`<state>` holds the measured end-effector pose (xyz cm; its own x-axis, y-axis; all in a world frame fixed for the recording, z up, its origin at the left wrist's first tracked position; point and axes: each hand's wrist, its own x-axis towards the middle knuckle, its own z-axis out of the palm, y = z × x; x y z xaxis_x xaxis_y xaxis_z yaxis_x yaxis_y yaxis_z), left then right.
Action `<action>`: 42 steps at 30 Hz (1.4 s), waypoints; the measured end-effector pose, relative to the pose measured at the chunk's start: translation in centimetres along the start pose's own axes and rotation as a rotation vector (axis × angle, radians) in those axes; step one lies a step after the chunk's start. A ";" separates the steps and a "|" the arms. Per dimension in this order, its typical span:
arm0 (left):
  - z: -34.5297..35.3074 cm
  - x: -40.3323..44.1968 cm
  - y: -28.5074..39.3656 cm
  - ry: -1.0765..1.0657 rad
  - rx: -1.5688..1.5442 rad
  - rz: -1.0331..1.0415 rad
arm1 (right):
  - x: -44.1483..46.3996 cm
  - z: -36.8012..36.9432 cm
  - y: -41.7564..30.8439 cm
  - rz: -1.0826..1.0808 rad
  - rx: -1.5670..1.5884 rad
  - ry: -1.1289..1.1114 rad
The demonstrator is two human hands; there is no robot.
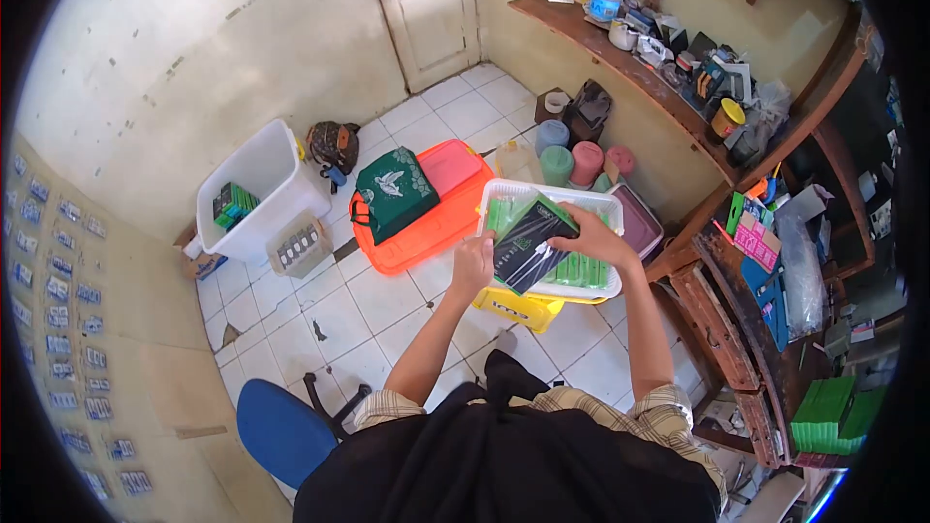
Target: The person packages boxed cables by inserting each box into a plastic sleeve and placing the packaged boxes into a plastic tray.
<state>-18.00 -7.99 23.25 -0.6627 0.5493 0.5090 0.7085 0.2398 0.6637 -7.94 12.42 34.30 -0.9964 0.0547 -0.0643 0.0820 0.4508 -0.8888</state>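
Observation:
Both of my hands hold a flat black box with green edges (528, 250), tilted above a white plastic basket (616, 203). Its front shows a white cable-like picture, and its small print is too fine to read. My left hand (472, 267) grips the box's left edge. At its upper right side, my right hand (597, 234) has its fingers over the edge. Green packs (581, 271) lie in the basket beneath, partly hidden by the box and my right hand. A yellow container (518, 308) supports the basket.
On the tiled floor, an orange lid (397, 257) carries a green bag (395, 196). A large white tub (281, 160) and a blue chair (281, 431) stand left. Along the right are a cluttered shelf (572, 24) and a wooden desk (712, 315) with green boxes (823, 412).

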 end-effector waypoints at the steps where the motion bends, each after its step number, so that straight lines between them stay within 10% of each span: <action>1: 0.8 0.5 -0.6 0.020 -0.031 -0.008 | 0.6 0.2 1.0 -0.057 -0.050 0.056; 12: 6.3 1.9 -5.6 -0.344 -0.215 -0.600 | 2.0 7.2 8.1 0.283 -0.124 0.608; 15: 7.5 1.2 -7.7 -0.009 -0.114 -0.156 | 2.6 10.2 9.2 0.356 -0.047 0.719; 33: 4.0 5.8 -11.9 -0.779 -0.510 -0.223 | 7.9 23.3 10.4 0.638 -0.346 0.806; 38: 5.0 7.4 -13.1 -1.108 -0.346 0.372 | 8.3 24.2 11.6 0.677 -0.444 0.818; 42: 6.3 7.0 -13.0 -1.128 -0.184 0.351 | 8.5 23.9 11.8 0.739 -0.359 0.757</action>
<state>-30.34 -2.26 14.69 0.2119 0.9769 -0.0289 0.7020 -0.1316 0.6999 -15.96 -3.04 12.42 -0.4415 0.8890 -0.1214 0.7721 0.3075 -0.5561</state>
